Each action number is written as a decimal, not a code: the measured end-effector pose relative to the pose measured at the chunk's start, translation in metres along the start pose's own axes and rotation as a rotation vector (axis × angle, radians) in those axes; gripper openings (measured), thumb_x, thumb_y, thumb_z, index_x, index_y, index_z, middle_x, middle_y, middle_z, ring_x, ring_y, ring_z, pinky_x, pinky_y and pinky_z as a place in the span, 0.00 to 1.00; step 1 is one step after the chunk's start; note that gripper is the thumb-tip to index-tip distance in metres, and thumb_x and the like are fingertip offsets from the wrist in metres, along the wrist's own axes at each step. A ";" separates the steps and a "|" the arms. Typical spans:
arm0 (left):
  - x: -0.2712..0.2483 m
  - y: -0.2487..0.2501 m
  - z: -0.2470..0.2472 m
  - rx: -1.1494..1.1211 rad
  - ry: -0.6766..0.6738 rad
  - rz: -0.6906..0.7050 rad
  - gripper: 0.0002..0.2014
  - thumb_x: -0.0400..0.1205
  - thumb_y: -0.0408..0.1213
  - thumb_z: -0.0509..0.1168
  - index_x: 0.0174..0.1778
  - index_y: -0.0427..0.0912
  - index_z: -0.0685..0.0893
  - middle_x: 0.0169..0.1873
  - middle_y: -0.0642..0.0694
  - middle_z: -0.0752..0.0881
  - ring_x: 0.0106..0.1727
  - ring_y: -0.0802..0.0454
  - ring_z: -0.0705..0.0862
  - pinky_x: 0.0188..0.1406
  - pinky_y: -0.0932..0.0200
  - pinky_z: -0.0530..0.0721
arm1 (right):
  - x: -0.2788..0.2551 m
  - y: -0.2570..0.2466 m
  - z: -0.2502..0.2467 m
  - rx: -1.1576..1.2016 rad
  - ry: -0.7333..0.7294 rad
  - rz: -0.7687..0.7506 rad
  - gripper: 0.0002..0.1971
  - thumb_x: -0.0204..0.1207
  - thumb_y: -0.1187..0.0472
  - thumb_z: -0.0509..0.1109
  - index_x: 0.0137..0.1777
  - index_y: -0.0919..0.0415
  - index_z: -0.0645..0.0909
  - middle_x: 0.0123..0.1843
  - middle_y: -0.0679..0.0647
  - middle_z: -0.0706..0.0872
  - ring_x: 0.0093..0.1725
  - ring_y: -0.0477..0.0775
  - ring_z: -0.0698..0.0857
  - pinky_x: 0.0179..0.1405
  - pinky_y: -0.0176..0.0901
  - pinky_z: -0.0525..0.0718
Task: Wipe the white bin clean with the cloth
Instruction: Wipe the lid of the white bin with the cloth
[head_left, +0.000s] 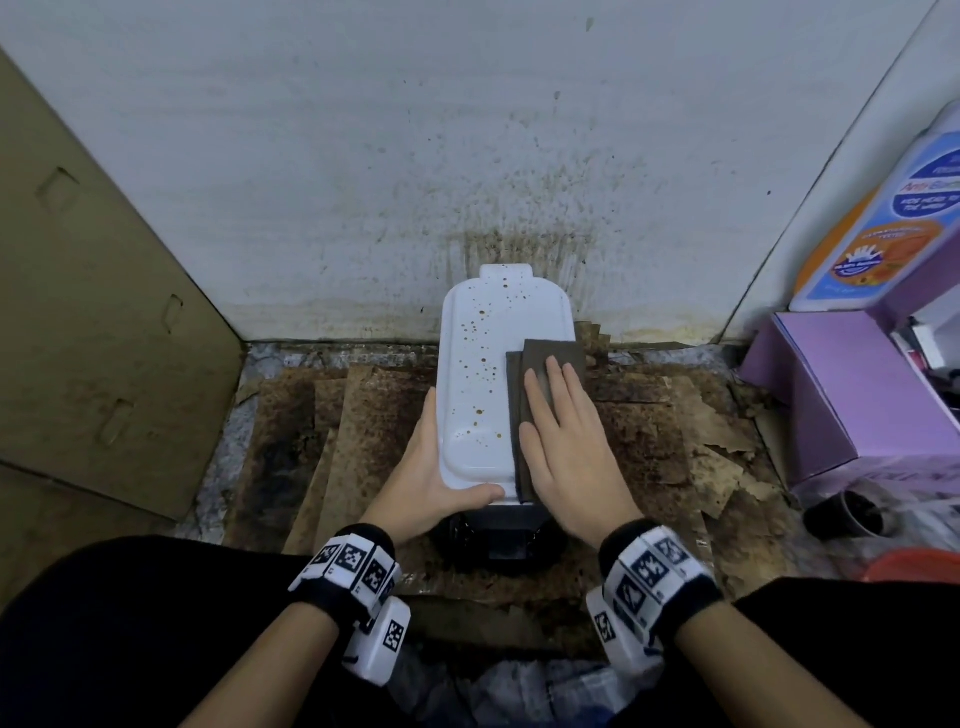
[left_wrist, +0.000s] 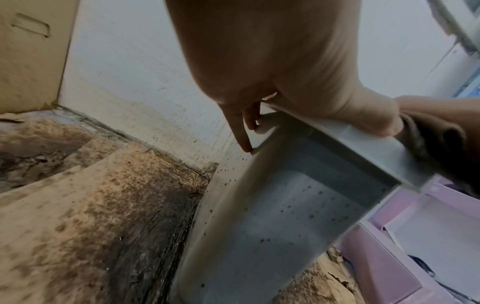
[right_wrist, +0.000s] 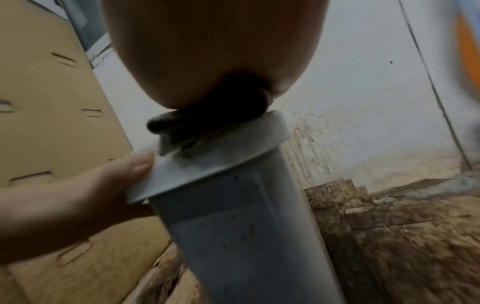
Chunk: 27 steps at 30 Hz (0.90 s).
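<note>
The white bin (head_left: 483, 374) stands against the stained wall, and brown spots speckle its lid. A folded dark cloth (head_left: 550, 364) lies on the right half of the lid. My right hand (head_left: 558, 447) presses flat on the cloth with straight fingers. My left hand (head_left: 441, 462) grips the lid's near left rim, thumb across the front edge. In the left wrist view my left hand (left_wrist: 272, 61) has fingers along the rim of the spotted bin (left_wrist: 272, 236), beside the cloth (left_wrist: 436, 139). In the right wrist view the cloth (right_wrist: 207, 119) is bunched under my palm (right_wrist: 213, 51).
A cardboard panel (head_left: 88, 291) leans at the left. Stained, torn cardboard sheets (head_left: 322, 431) cover the floor around the bin. At the right are a purple box (head_left: 831, 395), a labelled container (head_left: 893, 218) and a dark cup (head_left: 852, 514). The wall (head_left: 467, 156) is spattered brown.
</note>
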<state>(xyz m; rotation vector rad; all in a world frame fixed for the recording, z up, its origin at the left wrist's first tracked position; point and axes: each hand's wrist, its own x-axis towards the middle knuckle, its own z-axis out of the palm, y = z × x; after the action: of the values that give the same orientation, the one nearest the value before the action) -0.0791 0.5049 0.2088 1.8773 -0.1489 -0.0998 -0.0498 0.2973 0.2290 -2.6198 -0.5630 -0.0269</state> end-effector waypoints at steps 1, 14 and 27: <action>0.000 0.000 0.001 -0.008 0.001 -0.002 0.57 0.71 0.44 0.87 0.87 0.66 0.54 0.84 0.60 0.69 0.86 0.55 0.68 0.84 0.37 0.71 | -0.010 -0.004 0.001 0.010 0.020 -0.002 0.30 0.91 0.50 0.45 0.91 0.59 0.48 0.92 0.56 0.44 0.90 0.51 0.37 0.90 0.55 0.48; -0.004 0.004 0.000 -0.051 -0.015 -0.014 0.56 0.74 0.42 0.84 0.89 0.63 0.51 0.83 0.67 0.69 0.86 0.61 0.68 0.85 0.43 0.72 | 0.022 0.011 -0.009 0.017 -0.079 -0.035 0.30 0.92 0.50 0.46 0.91 0.59 0.49 0.92 0.56 0.42 0.90 0.52 0.37 0.89 0.50 0.42; -0.005 0.003 0.001 -0.051 -0.002 -0.011 0.56 0.73 0.41 0.85 0.87 0.67 0.52 0.82 0.70 0.69 0.85 0.62 0.69 0.82 0.50 0.74 | 0.072 0.028 -0.024 0.102 -0.184 0.007 0.38 0.91 0.42 0.51 0.90 0.58 0.39 0.90 0.54 0.29 0.89 0.51 0.32 0.88 0.46 0.40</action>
<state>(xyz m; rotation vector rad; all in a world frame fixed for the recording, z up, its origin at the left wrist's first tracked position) -0.0840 0.5042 0.2117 1.8277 -0.1367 -0.1125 0.0288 0.2918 0.2466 -2.5397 -0.6009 0.2418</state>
